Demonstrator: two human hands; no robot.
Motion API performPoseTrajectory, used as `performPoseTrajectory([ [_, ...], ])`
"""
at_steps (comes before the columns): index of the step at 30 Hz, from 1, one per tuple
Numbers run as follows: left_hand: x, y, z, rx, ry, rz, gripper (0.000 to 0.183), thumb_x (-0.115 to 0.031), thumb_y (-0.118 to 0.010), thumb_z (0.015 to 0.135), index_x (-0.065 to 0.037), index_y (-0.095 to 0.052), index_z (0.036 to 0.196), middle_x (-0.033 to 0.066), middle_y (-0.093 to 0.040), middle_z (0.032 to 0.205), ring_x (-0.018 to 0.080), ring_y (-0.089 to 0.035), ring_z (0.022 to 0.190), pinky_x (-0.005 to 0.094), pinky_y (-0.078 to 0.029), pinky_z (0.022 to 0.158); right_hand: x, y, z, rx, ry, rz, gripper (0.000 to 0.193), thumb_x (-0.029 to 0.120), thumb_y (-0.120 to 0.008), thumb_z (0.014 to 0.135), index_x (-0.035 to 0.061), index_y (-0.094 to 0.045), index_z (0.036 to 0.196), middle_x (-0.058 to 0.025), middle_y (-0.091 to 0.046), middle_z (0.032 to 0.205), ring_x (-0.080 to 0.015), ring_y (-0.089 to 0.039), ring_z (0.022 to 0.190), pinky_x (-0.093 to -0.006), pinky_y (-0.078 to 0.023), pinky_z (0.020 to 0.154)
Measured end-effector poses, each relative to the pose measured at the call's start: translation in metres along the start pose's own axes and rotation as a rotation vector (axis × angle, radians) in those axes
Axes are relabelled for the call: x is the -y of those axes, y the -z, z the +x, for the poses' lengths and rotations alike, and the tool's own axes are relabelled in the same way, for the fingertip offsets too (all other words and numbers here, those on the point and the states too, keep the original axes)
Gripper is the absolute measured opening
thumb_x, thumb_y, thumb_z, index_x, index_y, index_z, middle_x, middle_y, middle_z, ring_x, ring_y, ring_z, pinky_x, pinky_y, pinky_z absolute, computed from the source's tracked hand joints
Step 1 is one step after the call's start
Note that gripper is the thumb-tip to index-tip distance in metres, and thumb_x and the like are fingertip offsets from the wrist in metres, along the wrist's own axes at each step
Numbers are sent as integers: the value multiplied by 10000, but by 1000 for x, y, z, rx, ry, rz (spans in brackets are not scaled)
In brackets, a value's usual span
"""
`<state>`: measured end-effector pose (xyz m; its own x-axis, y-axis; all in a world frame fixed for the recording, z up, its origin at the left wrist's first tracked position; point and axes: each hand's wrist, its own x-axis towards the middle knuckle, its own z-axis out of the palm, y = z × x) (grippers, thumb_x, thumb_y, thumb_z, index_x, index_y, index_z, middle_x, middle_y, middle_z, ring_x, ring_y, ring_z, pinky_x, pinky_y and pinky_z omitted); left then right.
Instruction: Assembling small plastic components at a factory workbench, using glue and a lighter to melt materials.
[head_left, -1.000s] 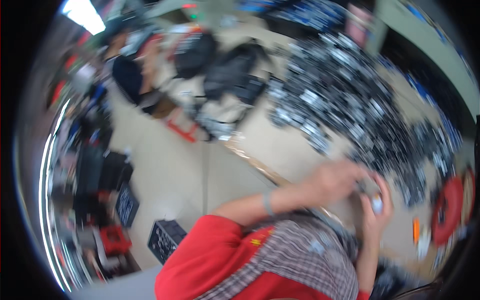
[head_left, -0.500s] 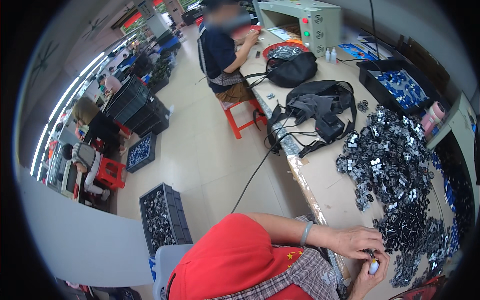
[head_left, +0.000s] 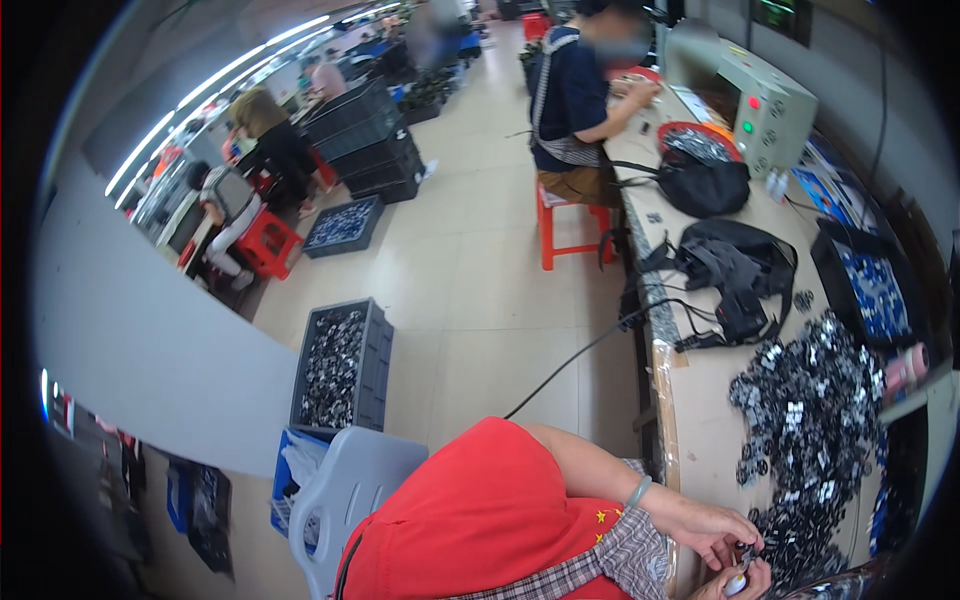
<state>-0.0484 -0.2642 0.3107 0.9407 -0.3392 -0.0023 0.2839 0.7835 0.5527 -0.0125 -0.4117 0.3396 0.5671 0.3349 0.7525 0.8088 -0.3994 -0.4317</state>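
Note:
My left hand [head_left: 702,527], with a pale bangle on its wrist, reaches over the table's near end, fingers bent in a pinch. At its fingertips is a small dark part [head_left: 745,549], too small to make out further. My right hand [head_left: 757,578], low at the picture's edge, is closed round a small white rounded thing with a yellow spot [head_left: 736,585]. The two hands nearly meet at the dark part. Just beyond them spreads a heap of small black and silver parts [head_left: 810,410].
On the table [head_left: 705,400] lie a black bag [head_left: 735,270], a cable and a red tray [head_left: 725,135] of metal pieces. A black bin of blue parts [head_left: 875,290] stands right. A co-worker [head_left: 570,100] sits farther along. A grey crate [head_left: 375,365] and chair [head_left: 350,490] are left.
The view has swung left, so the table and heap shift right and more floor shows. My hands stay together, now lower in the picture, the white thing still in my right hand.

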Motion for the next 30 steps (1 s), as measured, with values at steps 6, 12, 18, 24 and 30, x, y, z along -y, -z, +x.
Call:
performPoseTrajectory([
  [6,-8,10,-3,-59,35,-177,197,-292,-541,872,-172,-559,1027,10,-550,919,148,-535,695,285,-484,660,-2,-17,13,40,172,32,190,168,-677,828,41,-538,801,-126,-570,848,-295,-567,771,-401,-460,691],
  [12,-13,5,-5,-71,63,-221,202,-354,-546,868,-177,-610,944,-13,-567,898,129,-527,742,245,-449,660,13,-20,23,6,158,-3,192,156,-672,824,45,-523,776,-130,-554,850,-299,-557,761,-400,-459,680],
  [18,-2,-4,-13,54,33,-306,326,-331,-534,928,-98,-535,1157,45,-576,1009,150,-568,908,298,-500,792,-3,2,-15,107,-19,111,172,50,-584,821,-18,-535,971,-187,-534,1051,-327,-560,936,-403,-443,832],
  [24,-16,7,-26,-58,-91,-169,335,-173,-488,957,11,-507,1237,127,-527,1245,231,-532,1135,441,-462,949,-2,-19,-18,58,-1,278,320,184,-751,756,59,-595,1006,-172,-498,1077,-302,-561,971,-397,-507,814],
  [30,-25,-2,-12,3,97,-68,473,-277,-525,940,-4,-426,1312,149,-479,1299,239,-489,1191,419,-447,969,0,-10,-18,8,5,197,290,55,-758,714,21,-615,965,-157,-524,1030,-276,-662,845,-271,-581,620],
])
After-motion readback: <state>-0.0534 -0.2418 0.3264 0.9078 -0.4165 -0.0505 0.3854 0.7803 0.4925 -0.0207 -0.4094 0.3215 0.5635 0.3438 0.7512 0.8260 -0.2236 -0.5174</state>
